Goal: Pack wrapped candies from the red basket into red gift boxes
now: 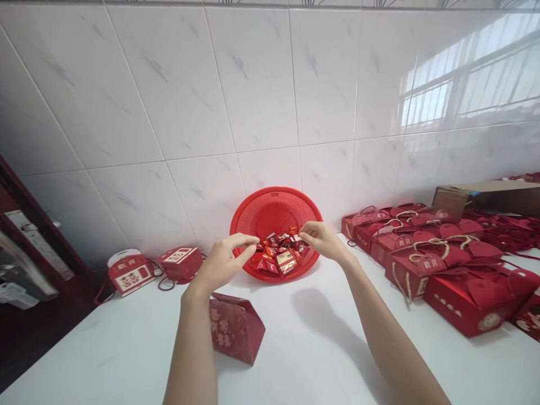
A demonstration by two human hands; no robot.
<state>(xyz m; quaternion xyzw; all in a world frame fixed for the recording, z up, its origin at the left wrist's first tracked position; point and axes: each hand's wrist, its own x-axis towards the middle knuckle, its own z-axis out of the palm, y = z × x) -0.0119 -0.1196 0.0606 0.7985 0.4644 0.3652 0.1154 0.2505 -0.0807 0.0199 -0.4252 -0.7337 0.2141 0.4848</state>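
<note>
Two hands [220, 261] [325, 241] near candies [286, 262]; 囍-labelled box [131, 277]

Left of the left fingers [248, 253], one box [134, 278] reads "歡喜" and "囍", the next box [184, 265] "囍"; below, the front box [236, 333] "囍"; right of the right fingers [311, 227], tags [430, 265] say "歡喜".
</note>
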